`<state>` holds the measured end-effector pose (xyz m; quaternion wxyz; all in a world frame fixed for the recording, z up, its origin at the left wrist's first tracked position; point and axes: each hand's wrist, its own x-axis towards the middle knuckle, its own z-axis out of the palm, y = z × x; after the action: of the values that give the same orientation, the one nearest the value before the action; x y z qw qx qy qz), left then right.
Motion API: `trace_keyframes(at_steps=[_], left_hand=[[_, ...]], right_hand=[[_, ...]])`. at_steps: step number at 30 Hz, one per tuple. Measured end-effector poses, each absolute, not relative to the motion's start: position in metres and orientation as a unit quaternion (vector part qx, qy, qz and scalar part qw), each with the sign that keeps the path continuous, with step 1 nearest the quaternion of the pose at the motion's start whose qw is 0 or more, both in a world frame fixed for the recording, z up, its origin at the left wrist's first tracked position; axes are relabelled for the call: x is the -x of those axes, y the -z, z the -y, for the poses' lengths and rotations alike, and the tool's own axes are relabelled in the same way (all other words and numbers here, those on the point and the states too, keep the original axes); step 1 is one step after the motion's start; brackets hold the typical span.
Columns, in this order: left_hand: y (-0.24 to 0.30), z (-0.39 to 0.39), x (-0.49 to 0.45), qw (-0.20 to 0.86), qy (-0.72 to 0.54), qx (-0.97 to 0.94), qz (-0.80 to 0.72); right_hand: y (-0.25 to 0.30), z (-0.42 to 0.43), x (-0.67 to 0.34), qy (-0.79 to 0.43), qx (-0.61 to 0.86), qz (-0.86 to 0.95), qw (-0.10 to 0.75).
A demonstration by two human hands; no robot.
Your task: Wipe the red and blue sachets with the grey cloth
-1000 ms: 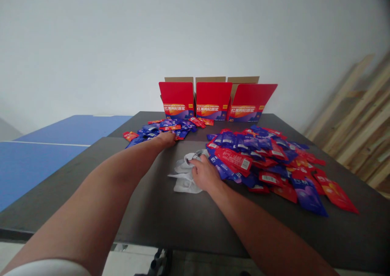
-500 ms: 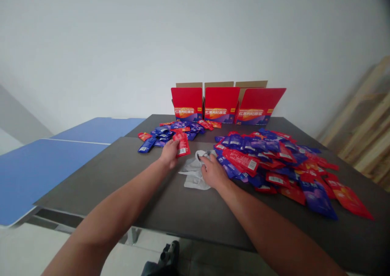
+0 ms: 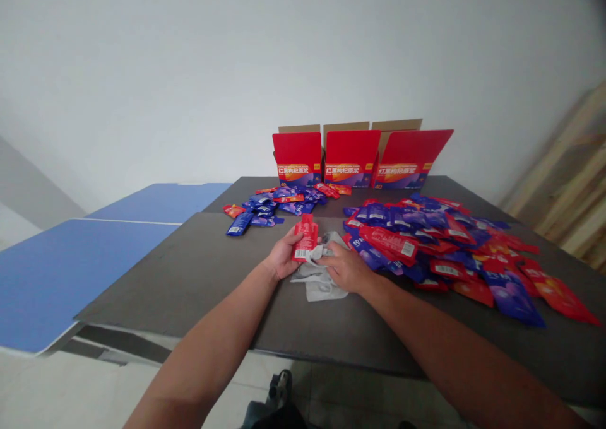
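Note:
Held upright in my left hand (image 3: pixel 285 253) is a red pouch (image 3: pixel 307 235), its barcode low on the side facing me. My right hand (image 3: pixel 346 266) is closed on a grey cloth (image 3: pixel 326 286) and presses a fold of it against the pouch's lower right edge. The rest of the cloth lies crumpled on the dark table (image 3: pixel 208 277) under both hands. Just right of my right hand spreads a large heap of red and blue pouches (image 3: pixel 392 240). Beyond my left hand is a smaller pile of blue and red pouches (image 3: pixel 265 207).
Three open red boxes (image 3: pixel 353 154) with raised flaps stand in a row at the table's back, near the wall. A blue table (image 3: pixel 95 271) adjoins on the left. Wooden slats (image 3: pixel 572 183) lean at the far right.
My left hand has brought the red pouch rightward and nearer, away from the small pile. My right hand has gathered up part of the cloth and now holds it against the pouch.

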<state>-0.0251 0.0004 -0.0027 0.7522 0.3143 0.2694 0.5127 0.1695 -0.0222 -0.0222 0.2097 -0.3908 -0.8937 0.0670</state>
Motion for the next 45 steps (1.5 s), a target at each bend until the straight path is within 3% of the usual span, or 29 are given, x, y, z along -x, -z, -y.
trace_keyframes(at_steps=[11, 22, 39, 45], left_hand=[[0.005, 0.004, 0.021, 0.775, -0.448, -0.365, -0.257], [0.004, 0.008, 0.029, 0.821, -0.354, -0.377, -0.240], [-0.005, 0.011, 0.032, 0.852, -0.353, -0.328, -0.205], [-0.010, 0.008, 0.029, 0.842, -0.409, -0.261, -0.238]], right_hand=[[0.016, 0.023, -0.171, -0.062, 0.456, 0.868, 0.186], [0.031, 0.012, -0.174, -0.064, 0.507, 0.797, 0.321], [0.024, 0.010, -0.170, -0.067, 0.528, 0.737, 0.416], [0.011, 0.038, -0.161, -0.061, 0.388, 0.867, 0.306]])
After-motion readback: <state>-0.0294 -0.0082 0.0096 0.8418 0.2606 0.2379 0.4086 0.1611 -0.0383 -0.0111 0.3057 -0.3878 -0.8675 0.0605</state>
